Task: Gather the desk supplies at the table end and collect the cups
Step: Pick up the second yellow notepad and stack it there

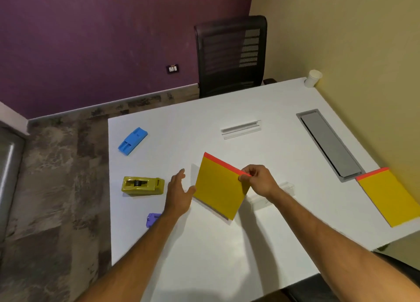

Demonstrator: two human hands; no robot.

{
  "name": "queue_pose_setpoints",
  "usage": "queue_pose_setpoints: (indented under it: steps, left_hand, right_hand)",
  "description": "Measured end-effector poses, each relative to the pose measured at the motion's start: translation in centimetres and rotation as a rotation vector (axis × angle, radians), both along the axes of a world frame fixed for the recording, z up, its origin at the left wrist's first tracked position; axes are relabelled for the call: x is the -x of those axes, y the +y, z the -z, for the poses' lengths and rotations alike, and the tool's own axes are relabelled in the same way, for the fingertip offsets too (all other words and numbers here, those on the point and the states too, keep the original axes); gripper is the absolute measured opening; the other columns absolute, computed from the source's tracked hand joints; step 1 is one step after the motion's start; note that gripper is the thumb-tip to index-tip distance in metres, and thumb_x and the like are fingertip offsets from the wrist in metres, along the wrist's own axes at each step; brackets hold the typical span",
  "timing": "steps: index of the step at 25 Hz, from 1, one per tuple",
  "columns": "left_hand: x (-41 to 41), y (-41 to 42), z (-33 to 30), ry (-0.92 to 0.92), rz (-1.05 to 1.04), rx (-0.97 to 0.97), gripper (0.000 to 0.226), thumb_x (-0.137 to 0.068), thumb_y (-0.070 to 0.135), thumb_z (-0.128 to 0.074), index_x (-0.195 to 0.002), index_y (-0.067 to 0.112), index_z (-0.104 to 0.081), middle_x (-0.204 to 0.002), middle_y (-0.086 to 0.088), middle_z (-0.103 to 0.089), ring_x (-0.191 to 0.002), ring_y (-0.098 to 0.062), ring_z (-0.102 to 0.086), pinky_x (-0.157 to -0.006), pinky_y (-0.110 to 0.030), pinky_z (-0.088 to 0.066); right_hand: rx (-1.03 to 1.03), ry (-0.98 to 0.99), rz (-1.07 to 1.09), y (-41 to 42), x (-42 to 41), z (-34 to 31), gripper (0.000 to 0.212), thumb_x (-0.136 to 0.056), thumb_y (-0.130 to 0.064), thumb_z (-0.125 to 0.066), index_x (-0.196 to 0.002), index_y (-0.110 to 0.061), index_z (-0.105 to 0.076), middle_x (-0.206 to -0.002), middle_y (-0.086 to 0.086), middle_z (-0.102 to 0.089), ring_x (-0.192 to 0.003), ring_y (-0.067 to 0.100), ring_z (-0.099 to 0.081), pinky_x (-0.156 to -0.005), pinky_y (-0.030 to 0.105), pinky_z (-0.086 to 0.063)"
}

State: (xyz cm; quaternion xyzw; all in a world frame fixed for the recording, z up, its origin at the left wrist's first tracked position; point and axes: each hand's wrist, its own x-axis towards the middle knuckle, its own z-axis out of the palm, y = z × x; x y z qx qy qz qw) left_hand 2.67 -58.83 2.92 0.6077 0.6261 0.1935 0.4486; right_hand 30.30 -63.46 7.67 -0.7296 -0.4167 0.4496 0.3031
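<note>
Right hand: the right hand (256, 179) pinches the red-bound corner of a yellow notepad (219, 187) between thumb and curled fingers, holding it tilted up off the bench (204, 245).
Left hand: the left hand (179, 194) has its fingers spread and relaxed, just beside the notepad's left edge; whether the thumb touches the pad I cannot tell.
Notepad in hand: near the middle of the bench, lower edge close to the surface, red strip on top.
Second notepad (389, 196): lies flat at the right edge of the bench, beside a grey cable tray (329, 142).
Tape dispenser (143, 185): olive green, left of the left hand.
Blue stapler-like item (133, 141): near the bench's left edge, farther away.
Purple item (152, 219): partly hidden by the left forearm.
Paper cup (313, 78): white, upright at the far right corner.
Clear acrylic holders: one (241, 129) beyond the held pad, another (272, 194) behind the right wrist.
Chair (230, 56): black mesh, at the far side.
</note>
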Motion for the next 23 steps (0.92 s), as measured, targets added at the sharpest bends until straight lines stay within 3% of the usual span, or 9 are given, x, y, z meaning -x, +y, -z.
queue_pose_setpoints:
  steps: [4,8,10,13,15,19,23]
  left_hand:
    - [0.1,-0.6,-6.0,-0.166,-0.005,-0.048,0.067,-0.093,0.016,-0.069,-0.151,0.020,-0.037,-0.142,0.004,-0.053,-0.128,-0.014,-0.048,-0.102,-0.029,-0.042]
    - [-0.9,-1.3,-9.8,-0.264,0.085,-0.052,0.058,-0.098,0.020,-0.062,-0.150,0.026,-0.038,-0.129,0.007,-0.059,-0.120,-0.013,-0.053,-0.099,-0.032,-0.045]
    - [-1.6,-2.1,-11.2,-0.305,0.108,-0.040,0.049,-0.101,0.021,-0.057,-0.146,0.028,-0.041,-0.121,0.006,-0.061,-0.111,-0.013,-0.060,-0.090,-0.030,-0.052]
    - [-2.7,-4.1,-12.6,-0.353,0.097,-0.078,0.021,-0.103,0.022,-0.052,-0.124,0.027,-0.057,-0.108,0.009,-0.065,-0.100,-0.016,-0.067,-0.073,-0.024,-0.054]
    - [-3.6,-5.2,-13.3,-0.370,0.096,-0.102,0.012,-0.104,0.026,-0.052,-0.113,0.029,-0.060,-0.108,0.008,-0.066,-0.098,-0.019,-0.068,-0.074,-0.028,-0.056]
    - [-6.0,-7.7,-14.2,-0.420,0.092,-0.111,0.011,-0.103,0.027,-0.053,-0.110,0.028,-0.061,-0.111,0.005,-0.067,-0.097,-0.018,-0.069,-0.073,-0.029,-0.058]
    - [-8.4,-10.7,-14.4,-0.473,-0.003,-0.115,0.013,-0.102,0.022,-0.054,-0.112,0.025,-0.062,-0.114,0.001,-0.068,-0.102,-0.019,-0.068,-0.078,-0.034,-0.060]
  right_hand:
    - [-0.070,0.006,-0.036,-2.2,0.4,-4.9,0.008,-0.082,-0.011,-0.073,-0.075,-0.014,-0.072,-0.078,0.007,-0.069,-0.074,0.017,-0.059,-0.071,0.035,-0.047]
    - [-0.136,0.025,-0.059,-4.6,0.9,-8.7,0.005,-0.086,-0.012,-0.071,-0.085,-0.007,-0.073,-0.090,0.015,-0.072,-0.081,0.017,-0.062,-0.074,0.033,-0.049]
    - [-0.175,0.032,-0.047,-5.8,1.0,-10.1,0.006,-0.086,-0.010,-0.070,-0.086,-0.005,-0.072,-0.088,0.012,-0.071,-0.080,0.014,-0.062,-0.073,0.029,-0.049]
    - [-0.224,0.046,0.002,-7.7,0.4,-11.5,0.004,-0.085,-0.009,-0.071,-0.085,-0.005,-0.073,-0.085,0.005,-0.070,-0.077,0.011,-0.061,-0.071,0.026,-0.049]
    - [-0.259,0.045,0.053,-8.9,-0.4,-12.1,0.006,-0.085,-0.012,-0.072,-0.087,-0.006,-0.073,-0.086,0.005,-0.069,-0.079,0.012,-0.061,-0.071,0.027,-0.050]
    - [-0.319,0.083,0.158,-11.7,-2.7,-12.0,0.007,-0.086,-0.017,-0.072,-0.092,-0.015,-0.070,-0.091,0.004,-0.071,-0.084,0.017,-0.063,-0.072,0.029,-0.051]
    - [-0.310,0.122,0.296,-16.7,-5.7,-10.9,0.030,-0.084,-0.022,-0.075,-0.112,-0.021,-0.064,-0.099,0.006,-0.071,-0.094,0.020,-0.067,-0.085,0.033,-0.053]
